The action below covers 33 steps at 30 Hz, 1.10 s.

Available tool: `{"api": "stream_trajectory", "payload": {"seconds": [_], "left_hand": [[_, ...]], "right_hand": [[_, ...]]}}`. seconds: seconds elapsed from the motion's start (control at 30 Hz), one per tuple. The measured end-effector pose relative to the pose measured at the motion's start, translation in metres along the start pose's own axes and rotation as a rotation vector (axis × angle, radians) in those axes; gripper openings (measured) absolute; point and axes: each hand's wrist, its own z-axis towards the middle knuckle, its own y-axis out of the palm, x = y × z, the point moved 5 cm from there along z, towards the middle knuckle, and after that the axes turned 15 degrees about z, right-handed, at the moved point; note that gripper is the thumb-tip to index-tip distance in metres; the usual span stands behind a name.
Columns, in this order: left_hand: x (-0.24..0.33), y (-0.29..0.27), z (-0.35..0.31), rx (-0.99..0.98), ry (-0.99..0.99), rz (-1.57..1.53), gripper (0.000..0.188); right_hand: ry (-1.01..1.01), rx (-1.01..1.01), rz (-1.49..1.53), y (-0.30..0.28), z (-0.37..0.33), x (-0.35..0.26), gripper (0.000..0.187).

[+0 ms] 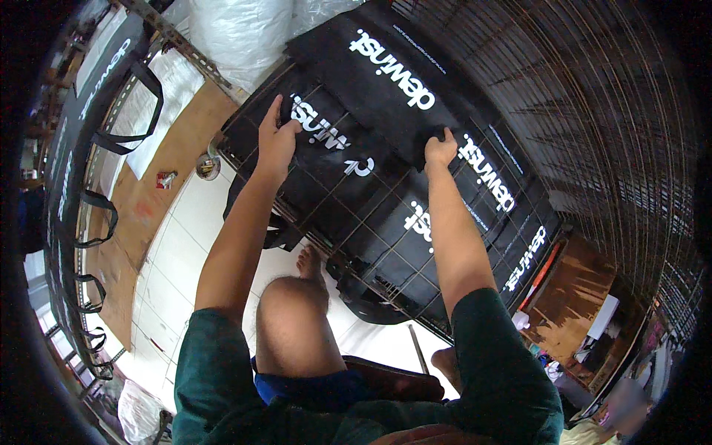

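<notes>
A flat black bag (pixel 393 81) with white lettering lies on top of a wire-mesh rack. At its near corner my right hand (pixel 441 150) has its fingers curled onto the black fabric, with the index finger sticking out. My left hand (pixel 277 144) rests at the left part of the rack, index finger stretched out and thumb apart; its other fingers are partly hidden. More black bags (pixel 486 174) with white lettering show beneath the wire grid (pixel 360 222). One under my left hand looks creased, its lettering broken by folds.
A tall wire-mesh panel (pixel 586 96) rises along the right. Black bags with loop handles (pixel 141 111) hang at the left, beside a brown board (pixel 174 156). A small round container (pixel 208 166) stands by the rack's left corner. White plastic sacks (pixel 241 37) lie at the back; a wooden shelf (pixel 578 274) is at right.
</notes>
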Motion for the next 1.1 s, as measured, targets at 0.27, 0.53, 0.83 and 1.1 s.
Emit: {"api": "stream_trajectory", "payload": {"seconds": [0.27,0.53,0.83,1.1], "left_hand": [[-0.041,0.009,0.018,0.013,-0.068,-0.037,0.072],[-0.039,0.004,0.007,0.051,-0.075,-0.049,0.076],[-0.062,-0.001,-0.002,0.038,-0.102,0.034,0.074],[-0.071,-0.021,-0.016,0.317,0.042,0.492,0.081]], "right_hand": [[0.139,0.003,0.003,-0.006,0.015,0.005,0.051],[0.135,-0.030,-0.012,-0.003,0.011,0.018,0.053],[0.115,-0.140,-0.070,-0.005,0.021,0.033,0.054],[-0.172,-0.011,-0.217,-0.031,0.004,0.006,0.049]]}}
